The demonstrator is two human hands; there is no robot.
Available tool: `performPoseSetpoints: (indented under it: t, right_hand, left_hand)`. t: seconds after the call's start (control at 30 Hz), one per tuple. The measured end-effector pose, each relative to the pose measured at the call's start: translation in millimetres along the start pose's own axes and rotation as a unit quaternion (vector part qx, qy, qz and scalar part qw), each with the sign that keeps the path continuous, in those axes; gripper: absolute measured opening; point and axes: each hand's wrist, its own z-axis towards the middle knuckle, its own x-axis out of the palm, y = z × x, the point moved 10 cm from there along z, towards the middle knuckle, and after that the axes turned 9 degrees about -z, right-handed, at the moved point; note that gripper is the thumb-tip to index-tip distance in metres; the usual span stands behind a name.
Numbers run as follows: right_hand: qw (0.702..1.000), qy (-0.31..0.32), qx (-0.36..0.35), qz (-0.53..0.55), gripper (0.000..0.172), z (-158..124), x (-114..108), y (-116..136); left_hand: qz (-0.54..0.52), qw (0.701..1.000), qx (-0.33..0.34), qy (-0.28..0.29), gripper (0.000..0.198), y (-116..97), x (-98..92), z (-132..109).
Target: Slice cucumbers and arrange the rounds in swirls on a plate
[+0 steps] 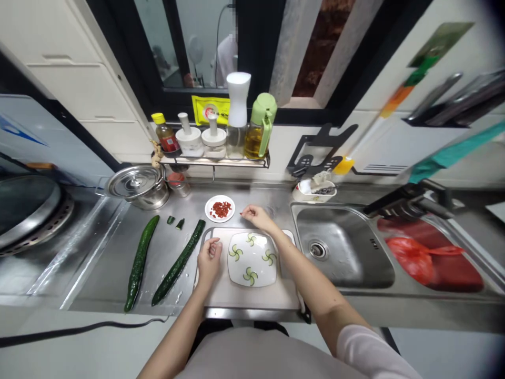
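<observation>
Beside a small white dish (pixel 208 211) of red goji berries (pixel 222 209), my right hand (pixel 255 216) pinches a tiny red piece that looks like one of the berries. My left hand (pixel 210 258) is loosely curled over the left part of the cutting board (pixel 252 301); whether anything lies in its fingers is hidden. Between my forearms, a white squarish plate (pixel 251 256) rests on the board, bearing several pinwheels of thin green cucumber slices (pixel 250 276). Two whole-looking cucumbers, a left one (pixel 141 263) and a right one (pixel 179 263), lie left of the board near two cut ends (pixel 180 224).
Right of the board is a sink (pixel 343 247), with a red plastic bag (pixel 410 258) beyond it. A lidded steel pot (pixel 138 184) stands back left. Above the dish runs a rack (pixel 221 161) with condiment jars and an oil bottle (pixel 258 129). A wok (pixel 29 210) sits far left.
</observation>
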Motion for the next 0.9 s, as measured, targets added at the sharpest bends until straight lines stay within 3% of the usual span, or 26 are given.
performPoseSetpoints:
  t: [0.07,0.17,0.3,0.43,0.63,0.9]
  right_hand:
    - [0.999,-0.002,0.009,-0.049,0.015,-21.6,-15.7,-10.2]
    - [0.987,0.014,0.036,-0.155,0.011,-49.2,-22.3,-26.1]
    - [0.96,0.03,0.061,-0.271,0.012,-71.7,-12.1,-33.2]
    - [0.931,0.045,0.101,-0.349,0.016,-80.8,-1.0,-35.1]
    - [0.91,0.072,0.107,-0.395,0.02,-81.4,8.6,-37.7]
    - [0.895,0.084,0.112,-0.423,0.021,-78.3,12.7,-43.0]
  left_hand:
    - [0.045,0.999,0.011,0.016,0.032,-5.3,10.9,7.5]
    - [0.139,0.987,0.035,0.07,0.026,-13.2,38.5,18.0]
    - [0.278,0.95,0.021,0.138,0.019,-10.8,76.0,26.4]
    - [0.358,0.916,-0.002,0.184,0.019,-2.6,100.9,28.0]
    - [0.39,0.893,-0.007,0.224,0.02,3.5,122.8,27.4]
    - [0.411,0.881,-0.007,0.234,0.018,11.4,134.4,29.4]
